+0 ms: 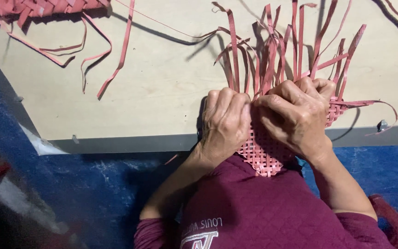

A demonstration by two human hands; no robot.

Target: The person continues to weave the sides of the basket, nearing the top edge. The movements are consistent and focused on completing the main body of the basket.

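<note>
So the woven mat (261, 157) made of pink strips is sitting right at the near edge of the table (162, 92), with its lower corner hanging off over your lap and the maroon top (263, 212) you're wearing. The finished lattice part is mostly under your palms; only the bottom corner and a bit on the far right side peek out.

Your left hand (225, 124) is pressed down on the left side of the weave, fingers (229, 99) curled over its top edge where the loose ends start. Your right hand (295, 115) is bunched up next to it, fingers clenched on the strips at the working edge, the two hands touching at the knuckles. Exactly which strip each one pinches I can't tell, they're hidden underneath.

The loose strips (272, 46) fan out upward from your fingers across the table. Further off, top left, there's another pink woven piece (38, 7) with its own tails trailing, well apart from yours. Below the table edge is a blue floor covering (70, 184).
</note>
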